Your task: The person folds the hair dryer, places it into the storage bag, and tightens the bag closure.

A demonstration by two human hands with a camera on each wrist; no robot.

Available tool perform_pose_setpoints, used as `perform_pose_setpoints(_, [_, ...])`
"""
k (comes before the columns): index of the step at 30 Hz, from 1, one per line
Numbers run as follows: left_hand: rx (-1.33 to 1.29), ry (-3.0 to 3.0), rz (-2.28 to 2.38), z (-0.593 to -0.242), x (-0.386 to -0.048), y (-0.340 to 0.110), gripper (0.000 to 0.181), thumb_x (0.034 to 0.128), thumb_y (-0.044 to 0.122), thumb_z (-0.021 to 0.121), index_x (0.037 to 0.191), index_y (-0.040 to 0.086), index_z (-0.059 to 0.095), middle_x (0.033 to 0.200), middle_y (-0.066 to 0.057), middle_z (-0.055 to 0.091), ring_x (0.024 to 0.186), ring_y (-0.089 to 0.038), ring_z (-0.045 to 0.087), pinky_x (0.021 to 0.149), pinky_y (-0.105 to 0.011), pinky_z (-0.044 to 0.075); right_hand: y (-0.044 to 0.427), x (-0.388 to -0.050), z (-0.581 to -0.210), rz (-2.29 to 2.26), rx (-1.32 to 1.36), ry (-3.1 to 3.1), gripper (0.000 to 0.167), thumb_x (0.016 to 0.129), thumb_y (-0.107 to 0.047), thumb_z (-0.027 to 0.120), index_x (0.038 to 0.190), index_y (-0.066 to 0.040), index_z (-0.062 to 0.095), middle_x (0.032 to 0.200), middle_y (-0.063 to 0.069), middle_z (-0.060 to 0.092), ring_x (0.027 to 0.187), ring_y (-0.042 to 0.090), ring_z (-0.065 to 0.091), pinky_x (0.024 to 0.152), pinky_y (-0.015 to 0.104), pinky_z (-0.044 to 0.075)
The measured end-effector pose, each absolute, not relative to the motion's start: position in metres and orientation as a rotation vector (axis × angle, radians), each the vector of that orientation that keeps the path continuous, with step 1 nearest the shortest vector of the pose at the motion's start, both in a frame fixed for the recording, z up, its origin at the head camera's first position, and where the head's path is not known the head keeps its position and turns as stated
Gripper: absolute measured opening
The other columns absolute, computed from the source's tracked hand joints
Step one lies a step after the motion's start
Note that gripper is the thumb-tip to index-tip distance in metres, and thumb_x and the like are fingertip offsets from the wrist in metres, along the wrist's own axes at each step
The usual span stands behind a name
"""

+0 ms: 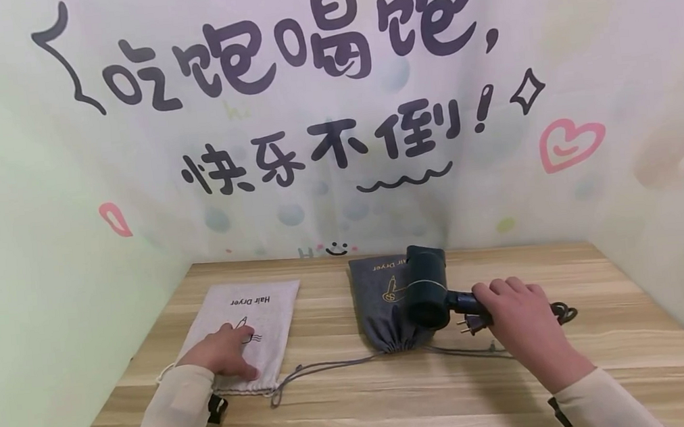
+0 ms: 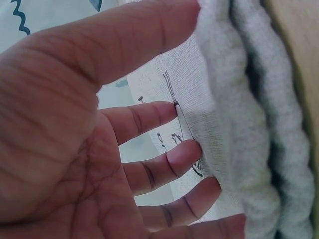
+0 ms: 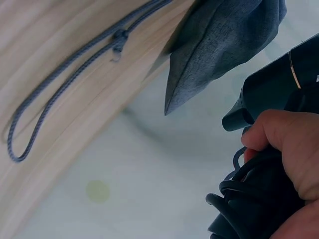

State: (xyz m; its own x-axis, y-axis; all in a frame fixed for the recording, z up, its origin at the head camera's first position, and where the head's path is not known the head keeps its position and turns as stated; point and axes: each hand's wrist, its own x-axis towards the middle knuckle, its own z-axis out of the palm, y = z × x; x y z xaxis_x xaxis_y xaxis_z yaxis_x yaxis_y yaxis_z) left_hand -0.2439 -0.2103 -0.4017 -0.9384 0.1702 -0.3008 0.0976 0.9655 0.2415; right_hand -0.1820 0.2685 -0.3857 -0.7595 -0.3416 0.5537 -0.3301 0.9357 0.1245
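A dark hair dryer (image 1: 427,291) is held by its handle in my right hand (image 1: 526,329), raised over the grey drawstring pouch (image 1: 375,312). Its cord (image 3: 244,191) is bundled against the handle, with the plug (image 1: 475,324) hanging by the fingers. On the left lies a pale drawstring pouch (image 1: 277,314) printed "Hair Dryer". My left hand (image 1: 222,353) rests on it, fingers spread and fingertips touching the cloth; in the left wrist view the thumb (image 2: 149,30) reaches the gathered hem (image 2: 249,149).
Grey drawstrings (image 1: 337,363) trail to both sides of the grey pouch across the wooden table (image 1: 360,415). Behind the table's far edge stands a printed backdrop (image 1: 293,211), with pale walls at either side.
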Motion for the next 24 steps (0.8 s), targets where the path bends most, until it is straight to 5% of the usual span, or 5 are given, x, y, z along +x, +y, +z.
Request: perform_pose_setpoints(24, [0.238, 2.810, 0.316, -0.402, -0.243, -0.213, 0.080, 0.0688, 0.036, 0.089, 0.135, 0.006, 0.057, 0.118, -0.025, 0.054, 0.102, -0.043, 0.057, 0.090, -0.061, 0.045, 0.237, -0.175, -0.382, -0.007, 0.560, -2.426, 0.042, 0.064, -0.008, 0.090, 0.093, -0.012, 0.060, 0.081, 0.005, 0.061, 0.077, 0.027, 0.057, 0.065, 0.047, 0.046])
